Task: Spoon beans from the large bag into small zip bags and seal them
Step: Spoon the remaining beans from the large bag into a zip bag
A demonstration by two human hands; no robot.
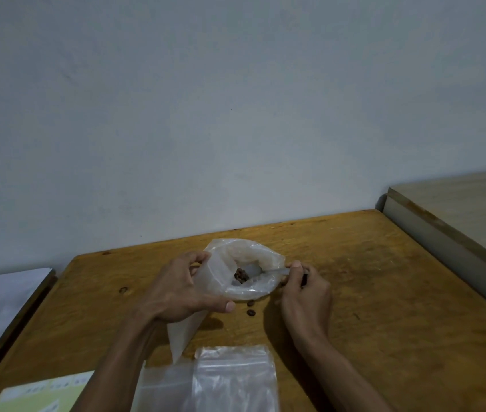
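The work looks to be at an early stage; the left hand (181,288) grips the rim of the large bag (236,272), its fingers (200,257) curled over the far edge and its thumb pressed along the near edge, holding the mouth wide open above the tabletop (369,278); the right hand (305,292) pinches the handle of a pale plastic spoon (268,271) between thumb and fingers, the bowl of it reaching in through the mouth of the bag; a small dark heap of beans (241,275) lies inside, at or just beside the spoon's bowl, though whether they sit on the spoon or under it I cannot tell; two loose beans (250,307) lie on the wood just beside the bag, between the hands, so a little has spilled. Nearer the person, a stack of small zip bags (233,379) lies flat, and none of them shows beans in it or looks sealed; as far as can be judged, no small bag is yet filled, and the scooping, filling and sealing are all left to do; the stray beans want picking up as well.
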